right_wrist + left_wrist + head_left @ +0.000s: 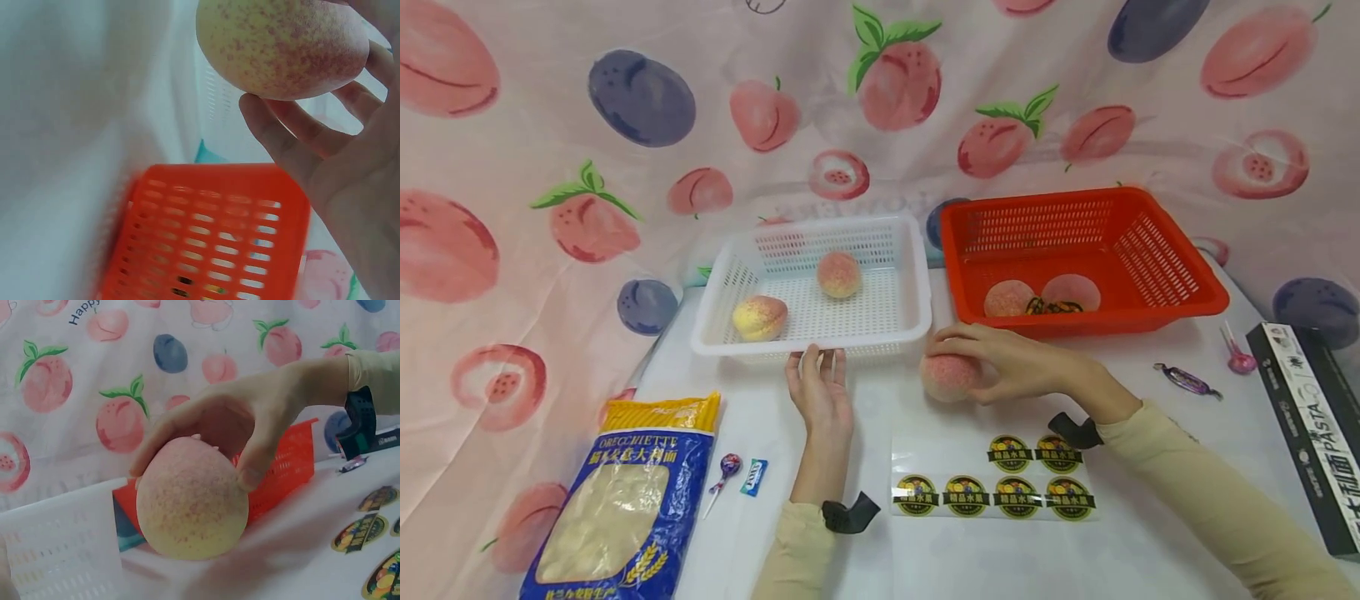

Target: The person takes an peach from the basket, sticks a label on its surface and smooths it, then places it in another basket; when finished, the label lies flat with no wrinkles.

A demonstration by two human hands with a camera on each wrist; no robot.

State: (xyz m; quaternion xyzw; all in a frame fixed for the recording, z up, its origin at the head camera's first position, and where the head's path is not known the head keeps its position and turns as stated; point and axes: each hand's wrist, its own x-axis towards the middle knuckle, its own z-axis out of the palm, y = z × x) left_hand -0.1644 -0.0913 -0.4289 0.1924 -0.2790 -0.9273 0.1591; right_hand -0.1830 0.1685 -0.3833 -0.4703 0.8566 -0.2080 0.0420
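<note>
The left grip (823,396) lay loosely spread at the front rim of the white basket (880,339); just right of that, the peach (950,377) was pinched in the right grip (1011,362), before the red basket (1135,320); I took the step for readying fruit for labelling; next seemingly called for peeling one of the stickers (1017,494).

You read "ORECCHIETTE" on the blue-and-yellow bag (613,508) | "PASTA" — with Chinese characters — on the long box (1309,425) | "精品水果" on the round stickers (1017,497) | "Happy" on the fruit-print cloth (194,365)
</note>
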